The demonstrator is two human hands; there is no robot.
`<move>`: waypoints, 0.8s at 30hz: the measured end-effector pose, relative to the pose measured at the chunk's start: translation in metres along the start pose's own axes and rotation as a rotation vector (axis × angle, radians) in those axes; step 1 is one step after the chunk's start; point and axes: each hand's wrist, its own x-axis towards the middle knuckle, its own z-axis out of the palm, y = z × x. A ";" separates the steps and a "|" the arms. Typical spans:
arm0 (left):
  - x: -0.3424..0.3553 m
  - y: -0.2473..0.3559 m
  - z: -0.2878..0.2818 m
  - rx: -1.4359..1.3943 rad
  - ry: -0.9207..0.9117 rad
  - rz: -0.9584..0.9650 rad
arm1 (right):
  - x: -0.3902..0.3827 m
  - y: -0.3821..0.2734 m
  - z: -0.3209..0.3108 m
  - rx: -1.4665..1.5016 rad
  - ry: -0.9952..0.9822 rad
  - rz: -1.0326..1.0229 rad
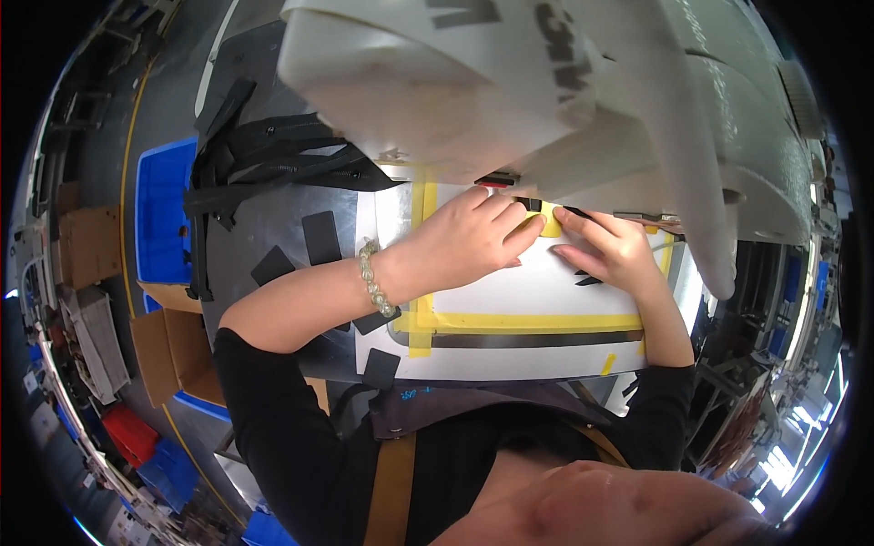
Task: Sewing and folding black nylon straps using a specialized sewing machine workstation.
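Observation:
A large white sewing machine (437, 100) fills the top of the view, its needle area partly hidden. My left hand (473, 232) is beside the dark presser foot (530, 204), fingers bent and closed at a small yellow piece (551, 221); what they grip is hidden. My right hand (614, 250) meets the yellow piece from the other side, with fingers curled. A dark narrow strip (576, 212) shows at its fingertips, and I cannot make out exactly what it holds. Small black pieces (587, 278) lie just below that hand. A beaded bracelet (371, 278) circles my left wrist.
Yellow tape (528, 321) borders the white work surface (501, 362). Black flat rectangles (320, 237) are scattered to the left. Long black straps (273, 150) lie heaped at the far left. Beyond the table edge are a blue bin (164, 218) and a cardboard box (155, 359).

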 end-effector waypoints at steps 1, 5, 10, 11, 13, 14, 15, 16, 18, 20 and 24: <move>0.001 0.000 -0.003 0.014 -0.015 0.010 | 0.001 0.000 0.000 -0.013 0.020 -0.024; 0.001 -0.001 -0.002 -0.016 -0.002 -0.003 | -0.002 0.001 0.004 -0.135 0.028 -0.065; 0.001 0.000 0.005 -0.009 -0.021 0.003 | 0.000 0.004 0.007 -0.160 0.044 -0.102; 0.000 0.000 0.003 -0.009 -0.022 0.001 | 0.000 0.006 0.008 -0.154 0.059 -0.108; 0.000 -0.001 -0.002 0.004 -0.070 0.018 | 0.002 0.006 0.006 -0.131 0.056 -0.121; 0.000 -0.001 -0.002 0.003 -0.069 0.019 | 0.002 0.005 0.005 -0.109 0.054 -0.131; 0.000 -0.001 -0.001 0.022 -0.052 0.025 | 0.001 0.005 0.005 -0.110 0.055 -0.130; -0.001 0.000 -0.001 0.042 -0.036 0.028 | 0.001 0.005 0.005 -0.096 0.116 -0.144; -0.002 -0.002 0.004 0.000 -0.003 0.017 | -0.001 0.008 0.006 -0.081 0.177 -0.159; -0.002 -0.002 0.007 -0.046 0.033 0.011 | -0.006 0.014 0.010 -0.054 0.206 -0.051; -0.002 -0.001 0.007 -0.114 -0.034 -0.036 | -0.005 0.013 0.012 -0.080 0.239 -0.052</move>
